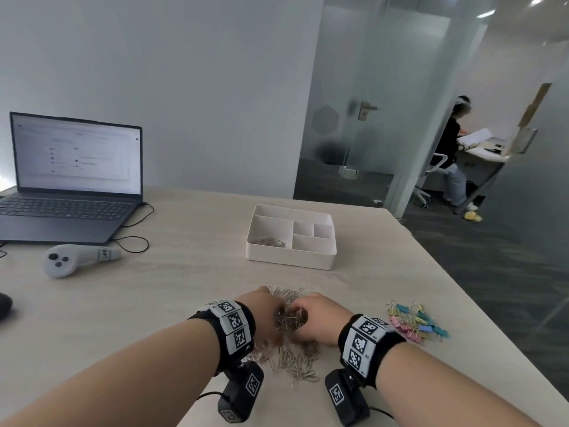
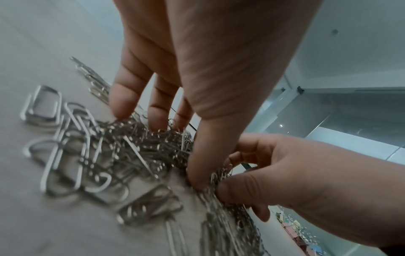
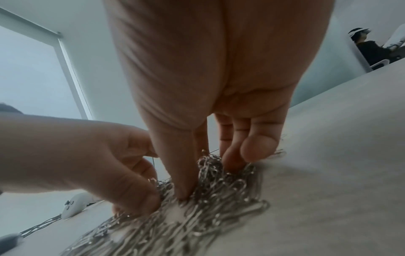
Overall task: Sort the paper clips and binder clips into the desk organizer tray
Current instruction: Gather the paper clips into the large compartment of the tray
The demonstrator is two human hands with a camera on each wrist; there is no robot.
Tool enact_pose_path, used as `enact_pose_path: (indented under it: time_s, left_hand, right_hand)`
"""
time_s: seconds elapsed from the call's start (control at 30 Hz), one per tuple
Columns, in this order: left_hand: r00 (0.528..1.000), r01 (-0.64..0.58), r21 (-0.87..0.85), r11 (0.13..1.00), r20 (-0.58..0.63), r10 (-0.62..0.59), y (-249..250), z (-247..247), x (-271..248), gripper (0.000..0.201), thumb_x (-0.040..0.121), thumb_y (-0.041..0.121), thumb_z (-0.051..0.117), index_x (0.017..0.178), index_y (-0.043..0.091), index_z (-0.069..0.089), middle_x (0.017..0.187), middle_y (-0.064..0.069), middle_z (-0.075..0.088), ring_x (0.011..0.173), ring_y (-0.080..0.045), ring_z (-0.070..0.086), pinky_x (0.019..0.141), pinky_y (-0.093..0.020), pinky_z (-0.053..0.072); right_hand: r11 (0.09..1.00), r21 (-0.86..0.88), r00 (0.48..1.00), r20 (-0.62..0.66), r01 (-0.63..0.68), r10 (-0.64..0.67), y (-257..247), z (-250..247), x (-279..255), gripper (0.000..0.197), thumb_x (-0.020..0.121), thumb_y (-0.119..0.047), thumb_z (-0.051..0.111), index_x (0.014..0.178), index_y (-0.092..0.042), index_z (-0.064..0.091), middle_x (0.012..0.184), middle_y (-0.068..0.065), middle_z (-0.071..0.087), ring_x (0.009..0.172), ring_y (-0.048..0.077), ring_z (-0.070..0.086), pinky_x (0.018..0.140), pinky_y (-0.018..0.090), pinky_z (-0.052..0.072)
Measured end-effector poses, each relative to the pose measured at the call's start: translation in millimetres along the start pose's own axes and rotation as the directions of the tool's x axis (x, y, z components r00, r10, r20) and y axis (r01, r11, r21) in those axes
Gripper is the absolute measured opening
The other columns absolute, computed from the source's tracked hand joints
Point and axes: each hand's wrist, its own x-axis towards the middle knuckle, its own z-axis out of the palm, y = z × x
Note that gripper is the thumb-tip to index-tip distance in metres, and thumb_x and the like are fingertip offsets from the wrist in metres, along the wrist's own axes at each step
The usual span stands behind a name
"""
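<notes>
Silver wire paper clips [image 1: 295, 349], too many and too tangled to count, lie heaped at the near edge of the pale wooden table [image 1: 191, 285]; they look light, stiff and slippery, so take bunches, not singles. Left hand [image 1: 264, 315] and right hand [image 1: 320, 322] have fingers curled into this heap, gripping clips. One white plastic compartmented organizer tray [image 1: 291, 257], mid-table, holds a few clips; pastel binder clips [image 1: 415, 322], roughly twenty, lie by the right edge.

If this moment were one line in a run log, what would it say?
both hands gathering paper clips | tray: few paper clips | binder clips untouched
</notes>
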Motion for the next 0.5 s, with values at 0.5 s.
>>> enact_pose_path:
  time_s: [0.5]
  left_hand:
    - [0.979, -0.099, -0.218, 0.971, -0.198, 0.055, -26, -6, 7, 0.031, 0.08, 0.037, 0.068, 0.11, 0.035, 0.073, 0.103, 0.01, 0.072, 0.093, -0.008, 0.064, 0.084, -0.026, 0.053]
  right_hand:
    - [0.94, 0.341, 0.997, -0.077, -0.004, 0.032, 1, -2, 18, 0.017, 0.081, -0.019, 0.068, 0.092, -0.031, 0.069, 0.089, 0.004, 0.071, 0.066, 0.03, 0.072, 0.063, 0.04, 0.061]
